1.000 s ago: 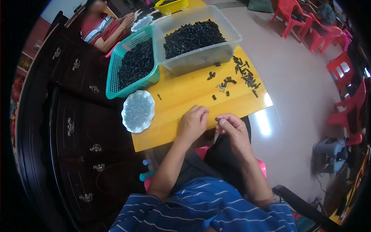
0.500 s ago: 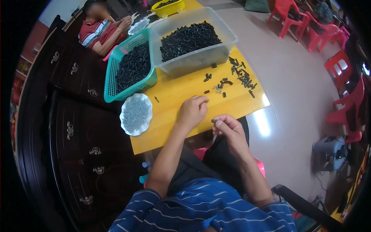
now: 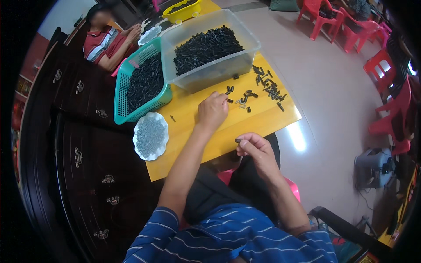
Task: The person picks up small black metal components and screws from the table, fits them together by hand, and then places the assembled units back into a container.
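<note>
My left hand (image 3: pixel 212 111) reaches over the yellow tabletop with fingers bent together. At its fingertips is a small black tube (image 3: pixel 230 101), which it seems to pinch. My right hand (image 3: pixel 257 151) is near the table's front edge, gripping another short dark tube (image 3: pixel 238 140) between thumb and forefinger. Several loose black tubes (image 3: pixel 248 109) lie just right of my left hand, beside a few small clear pieces (image 3: pixel 240 104). A larger scatter of black parts (image 3: pixel 269 87) spreads along the right edge. One thin dark piece (image 3: pixel 173 118) lies alone to the left.
A translucent bin (image 3: pixel 210 72) and a green basket (image 3: pixel 164 98), both with many black parts, stand at the back. A white scalloped dish (image 3: pixel 163 149) holds small clear pieces. Beyond are a yellow tub (image 3: pixel 182 15) and a seated person (image 3: pixel 107 46). Dark drawers (image 3: pixel 87 175) line the left.
My left hand has moved forward and away from my right hand, up to the loose black tubes. My right hand still grips its tube. The whole view has shifted slightly.
</note>
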